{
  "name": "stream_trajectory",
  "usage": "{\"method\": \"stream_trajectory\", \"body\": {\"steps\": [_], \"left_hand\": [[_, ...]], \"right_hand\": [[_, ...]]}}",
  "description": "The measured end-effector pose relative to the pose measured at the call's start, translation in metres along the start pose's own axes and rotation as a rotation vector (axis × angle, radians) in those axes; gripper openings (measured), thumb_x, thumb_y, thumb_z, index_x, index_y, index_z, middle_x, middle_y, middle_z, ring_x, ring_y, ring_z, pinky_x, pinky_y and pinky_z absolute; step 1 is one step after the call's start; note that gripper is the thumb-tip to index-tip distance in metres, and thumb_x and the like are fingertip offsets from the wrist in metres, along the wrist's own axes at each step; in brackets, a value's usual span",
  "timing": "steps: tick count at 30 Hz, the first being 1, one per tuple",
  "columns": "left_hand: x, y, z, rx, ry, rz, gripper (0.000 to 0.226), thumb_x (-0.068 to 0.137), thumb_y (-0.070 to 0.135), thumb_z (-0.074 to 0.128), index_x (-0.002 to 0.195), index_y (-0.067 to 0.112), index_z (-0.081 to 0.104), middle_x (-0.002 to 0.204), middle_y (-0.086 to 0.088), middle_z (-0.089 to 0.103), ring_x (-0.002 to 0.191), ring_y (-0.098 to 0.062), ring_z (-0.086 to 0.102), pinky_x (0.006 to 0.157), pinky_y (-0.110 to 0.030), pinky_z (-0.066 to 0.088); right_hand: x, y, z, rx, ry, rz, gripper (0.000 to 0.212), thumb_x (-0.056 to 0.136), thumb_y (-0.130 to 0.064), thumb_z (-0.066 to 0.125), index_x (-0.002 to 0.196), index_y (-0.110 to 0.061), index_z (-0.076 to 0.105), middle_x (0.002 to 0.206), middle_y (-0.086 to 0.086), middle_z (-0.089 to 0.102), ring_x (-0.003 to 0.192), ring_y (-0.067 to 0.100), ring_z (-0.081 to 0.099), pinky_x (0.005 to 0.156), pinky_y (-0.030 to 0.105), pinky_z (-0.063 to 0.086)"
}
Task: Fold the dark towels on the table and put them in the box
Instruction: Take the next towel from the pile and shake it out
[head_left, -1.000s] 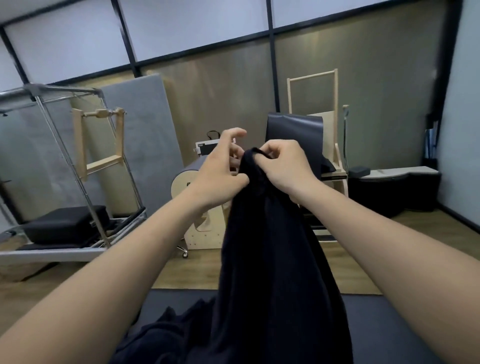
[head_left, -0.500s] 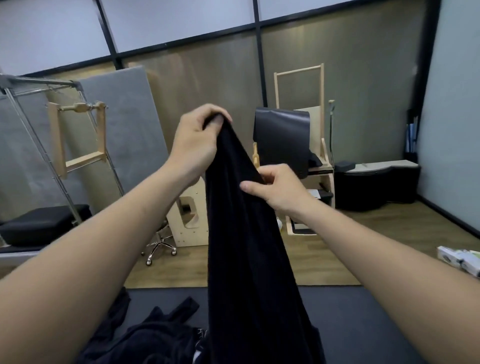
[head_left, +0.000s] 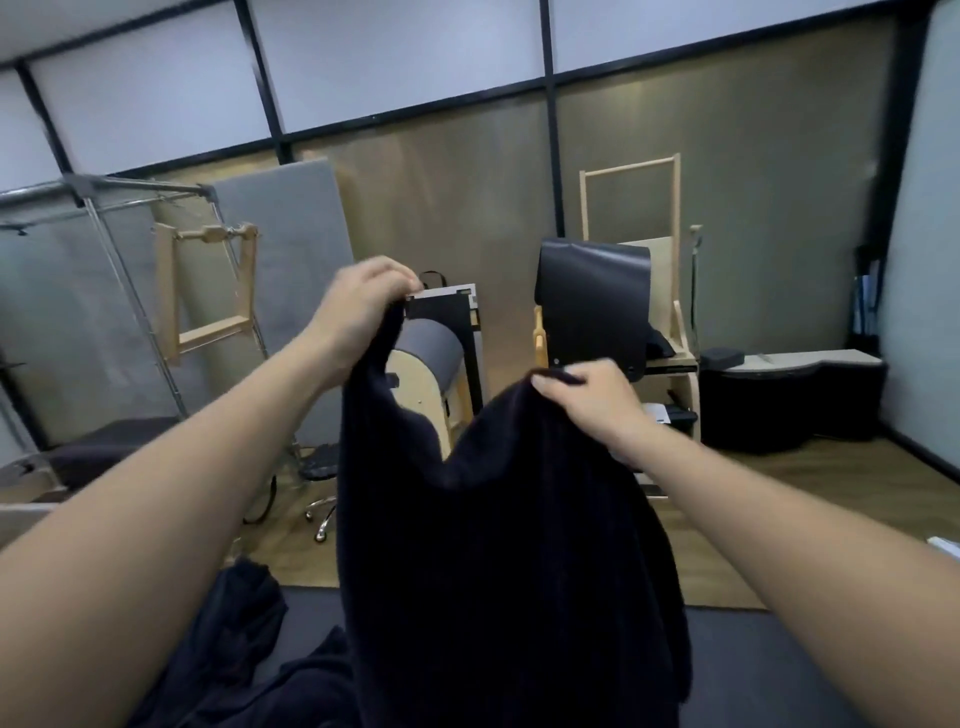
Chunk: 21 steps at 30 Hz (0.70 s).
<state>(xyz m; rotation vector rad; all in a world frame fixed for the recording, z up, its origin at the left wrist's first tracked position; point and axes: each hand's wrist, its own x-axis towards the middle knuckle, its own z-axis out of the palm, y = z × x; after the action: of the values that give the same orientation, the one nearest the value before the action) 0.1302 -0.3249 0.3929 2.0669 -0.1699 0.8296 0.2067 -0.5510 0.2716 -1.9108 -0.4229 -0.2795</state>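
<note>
A dark towel hangs in the air in front of me, held up by its top edge. My left hand pinches the upper left corner, the higher of the two. My right hand grips the edge further right and lower, so the towel sags between them. More dark towels lie crumpled on the dark table at the lower left. No box is in view.
Beyond the table's far edge is a wooden floor with exercise equipment: a metal frame at left, a padded wooden barrel in the middle, a wooden chair with a black pad at right, and a low black bench.
My hands have moved apart along the towel's top edge, spreading it wider. The right hand slid out to the right while the left kept its corner high.
</note>
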Motion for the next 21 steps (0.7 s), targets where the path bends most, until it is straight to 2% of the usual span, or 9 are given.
{"method": "stream_trajectory", "body": {"steps": [1,3,6,9,11,14,16,18,21], "left_hand": [[-0.011,0.001,0.017,0.099,-0.204,0.0,0.008,0.087,0.022,0.069,0.079,0.021,0.071,0.08,0.01,0.067,0.071,0.006,0.059,0.074,-0.017,0.047],[-0.027,0.003,0.048,0.236,-0.435,0.028,0.02,0.082,0.036,0.076,0.089,0.017,0.072,0.085,0.006,0.073,0.077,-0.006,0.065,0.076,-0.029,0.051],[-0.02,0.006,0.055,0.164,-0.324,0.095,0.003,0.085,0.019,0.073,0.087,0.021,0.075,0.082,0.003,0.074,0.075,-0.004,0.065,0.075,-0.026,0.052],[-0.006,0.013,0.03,0.049,-0.227,0.119,0.012,0.076,0.015,0.068,0.074,0.027,0.07,0.069,0.009,0.062,0.067,0.0,0.054,0.068,-0.021,0.043],[0.002,0.02,0.015,0.056,-0.176,0.133,0.019,0.079,0.005,0.067,0.074,0.024,0.069,0.071,0.004,0.064,0.07,-0.004,0.057,0.071,-0.024,0.044],[0.014,0.04,-0.007,-0.045,-0.028,0.149,0.024,0.08,0.002,0.065,0.072,0.024,0.07,0.069,0.007,0.065,0.07,-0.006,0.059,0.07,-0.023,0.046],[0.022,0.052,-0.02,-0.126,0.042,0.151,0.02,0.081,0.009,0.064,0.069,0.024,0.07,0.064,0.012,0.064,0.065,-0.003,0.059,0.066,-0.02,0.046],[0.024,0.057,-0.025,-0.096,0.045,0.158,0.011,0.081,0.017,0.065,0.075,0.011,0.071,0.068,0.005,0.063,0.067,-0.007,0.058,0.065,-0.024,0.045],[0.016,0.06,-0.014,-0.016,-0.089,0.139,0.034,0.077,0.022,0.067,0.087,-0.011,0.064,0.076,-0.01,0.056,0.071,-0.014,0.054,0.065,-0.027,0.041]], "right_hand": [[0.009,-0.038,-0.003,0.038,0.047,-0.122,0.047,0.086,-0.039,0.071,0.061,-0.001,0.06,0.058,0.007,0.053,0.061,0.012,0.048,0.058,0.029,0.033],[0.018,-0.1,-0.008,0.094,0.07,-0.272,0.044,0.085,-0.035,0.074,0.056,-0.007,0.055,0.054,0.0,0.047,0.053,0.007,0.041,0.054,0.025,0.033],[0.011,-0.124,-0.011,0.205,-0.06,-0.342,0.023,0.083,-0.027,0.078,0.071,-0.011,0.066,0.062,0.0,0.061,0.055,0.005,0.051,0.058,0.019,0.043],[0.003,-0.085,-0.007,0.284,-0.149,-0.313,0.019,0.08,-0.018,0.081,0.093,-0.012,0.07,0.075,0.006,0.067,0.068,0.009,0.061,0.069,0.026,0.051],[0.005,-0.051,-0.006,0.25,-0.15,-0.242,0.019,0.079,-0.017,0.081,0.093,-0.018,0.068,0.069,0.01,0.065,0.066,0.016,0.058,0.067,0.031,0.049],[0.002,-0.003,-0.01,-0.011,-0.201,-0.158,0.016,0.084,-0.013,0.075,0.078,-0.026,0.068,0.059,-0.007,0.052,0.059,0.011,0.044,0.064,0.029,0.038],[-0.01,0.02,-0.012,-0.106,-0.283,-0.023,0.006,0.089,-0.02,0.071,0.085,-0.024,0.073,0.059,-0.011,0.055,0.06,0.01,0.045,0.06,0.027,0.041],[-0.022,0.02,-0.009,0.054,-0.342,0.065,0.015,0.092,-0.029,0.068,0.106,-0.025,0.071,0.061,-0.008,0.059,0.057,0.012,0.047,0.05,0.025,0.041],[-0.03,-0.015,0.002,0.424,-0.529,0.107,0.038,0.095,-0.038,0.061,0.13,-0.044,0.048,0.07,0.006,0.063,0.049,0.013,0.045,0.044,0.024,0.04]]}}
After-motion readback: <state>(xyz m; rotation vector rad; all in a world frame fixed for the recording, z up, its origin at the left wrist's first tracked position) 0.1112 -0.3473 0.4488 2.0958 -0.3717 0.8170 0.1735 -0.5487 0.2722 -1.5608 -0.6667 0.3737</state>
